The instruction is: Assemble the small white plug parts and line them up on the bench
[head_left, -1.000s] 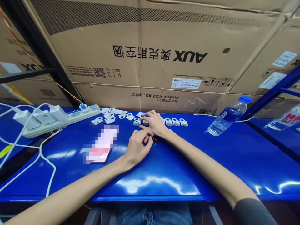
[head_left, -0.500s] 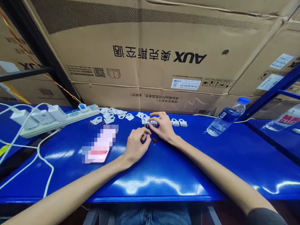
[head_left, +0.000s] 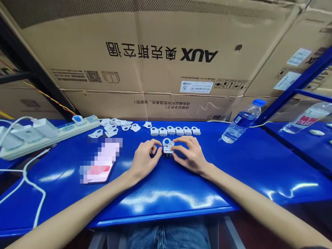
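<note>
In the head view, my right hand holds a white plug piece between thumb and fingers. The piece has a ring-shaped top, a round hole and metal pins pointing down. My left hand is closed in a pinch just left of it. A small red part shows at the left fingertips, against the plug piece's left side; its details are too small to make out. Behind the hands, several similar white plugs stand in a row. More white ring-shaped pieces lie in a loose heap at the back left.
A phone lies on the blue table, left of my hands. A power strip with chargers and white cables takes up the far left. Water bottles lean at the right. A large cardboard box stands behind.
My right hand has come from the row of plugs toward me with a white plug piece. My left hand stays pinched beside the small red part. The view has shifted somewhat.
</note>
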Available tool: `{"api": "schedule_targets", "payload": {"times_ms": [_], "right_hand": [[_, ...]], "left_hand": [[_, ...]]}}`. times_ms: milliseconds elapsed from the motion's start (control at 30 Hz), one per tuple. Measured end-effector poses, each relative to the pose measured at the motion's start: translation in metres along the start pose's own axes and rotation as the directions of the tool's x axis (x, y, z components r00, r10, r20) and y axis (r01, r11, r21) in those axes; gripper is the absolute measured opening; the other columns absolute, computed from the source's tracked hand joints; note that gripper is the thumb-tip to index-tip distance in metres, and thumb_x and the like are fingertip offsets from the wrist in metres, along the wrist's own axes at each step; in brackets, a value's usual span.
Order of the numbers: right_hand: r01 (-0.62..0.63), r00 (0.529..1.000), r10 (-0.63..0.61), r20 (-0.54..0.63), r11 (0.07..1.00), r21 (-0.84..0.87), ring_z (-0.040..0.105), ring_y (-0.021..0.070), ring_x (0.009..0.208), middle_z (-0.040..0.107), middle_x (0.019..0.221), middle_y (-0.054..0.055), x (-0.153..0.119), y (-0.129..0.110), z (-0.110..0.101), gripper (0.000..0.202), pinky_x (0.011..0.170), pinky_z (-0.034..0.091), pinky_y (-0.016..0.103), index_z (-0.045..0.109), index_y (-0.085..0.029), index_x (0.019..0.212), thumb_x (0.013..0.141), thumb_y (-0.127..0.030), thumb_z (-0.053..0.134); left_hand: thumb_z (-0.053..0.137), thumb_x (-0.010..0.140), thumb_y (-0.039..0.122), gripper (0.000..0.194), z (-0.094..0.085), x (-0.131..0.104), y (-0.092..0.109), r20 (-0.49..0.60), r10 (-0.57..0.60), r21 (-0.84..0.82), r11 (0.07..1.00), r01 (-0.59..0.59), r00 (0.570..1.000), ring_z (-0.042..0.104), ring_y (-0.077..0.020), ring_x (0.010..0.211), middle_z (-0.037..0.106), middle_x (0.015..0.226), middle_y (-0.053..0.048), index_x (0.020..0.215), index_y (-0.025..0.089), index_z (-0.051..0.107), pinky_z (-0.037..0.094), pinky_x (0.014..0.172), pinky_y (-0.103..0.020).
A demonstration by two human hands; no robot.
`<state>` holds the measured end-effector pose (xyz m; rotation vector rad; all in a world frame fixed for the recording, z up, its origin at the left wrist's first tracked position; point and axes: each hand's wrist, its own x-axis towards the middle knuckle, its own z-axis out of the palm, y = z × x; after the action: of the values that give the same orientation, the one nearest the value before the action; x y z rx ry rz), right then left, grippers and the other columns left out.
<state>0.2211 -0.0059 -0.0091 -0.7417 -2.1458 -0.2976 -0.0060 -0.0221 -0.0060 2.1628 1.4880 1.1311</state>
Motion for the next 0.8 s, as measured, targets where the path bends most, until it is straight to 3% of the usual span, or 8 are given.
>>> {"api": "schedule_targets", "payload": {"times_ms": [267, 533, 800], "right_hand": [[-0.126, 0.986, 0.128, 0.106, 0.992, -0.027, 0.062, 0.0273, 0.115, 0.073, 0.122, 0.006, 0.0009, -0.0017, -0.0059, 0.012, 0.094, 0.049, 0.045, 0.075, -0.029, 0.103, 0.094, -0.026, 0.068], [-0.091, 0.990, 0.093, 0.102, 0.995, -0.031, 0.062, 0.0263, 0.115, 0.073, 0.121, 0.006, 0.0031, -0.0028, -0.0064, 0.011, 0.095, 0.049, 0.044, 0.075, -0.028, 0.102, 0.097, -0.027, 0.065], [-0.085, 0.986, 0.090, 0.139, 0.996, -0.041, 0.060, 0.0267, 0.120, 0.071, 0.128, 0.008, 0.0017, -0.0009, -0.0063, 0.013, 0.102, 0.047, 0.046, 0.074, -0.026, 0.104, 0.098, -0.027, 0.063]], "left_hand": [[0.057, 0.095, 0.028, 0.013, -0.0009, 0.0018, 0.0012, 0.022, 0.067, 0.027, 0.997, -0.067, 0.998, 0.050, -0.0162, 0.065, 0.052, 0.065, 0.004, 0.088, 0.023, 0.067, 0.037, 0.073, -0.034], [0.061, 0.092, 0.028, 0.007, -0.0010, 0.0035, 0.0020, -0.021, 0.016, 0.019, 1.000, -0.016, 1.000, 0.051, -0.0155, 0.065, 0.053, 0.066, 0.005, 0.091, 0.023, 0.066, 0.039, 0.072, -0.033], [0.060, 0.094, 0.026, 0.009, 0.0000, 0.0005, -0.0005, 0.005, 0.114, 0.071, 0.991, -0.114, 0.993, 0.052, -0.0160, 0.069, 0.055, 0.069, 0.004, 0.092, 0.022, 0.068, 0.037, 0.073, -0.033]]}}
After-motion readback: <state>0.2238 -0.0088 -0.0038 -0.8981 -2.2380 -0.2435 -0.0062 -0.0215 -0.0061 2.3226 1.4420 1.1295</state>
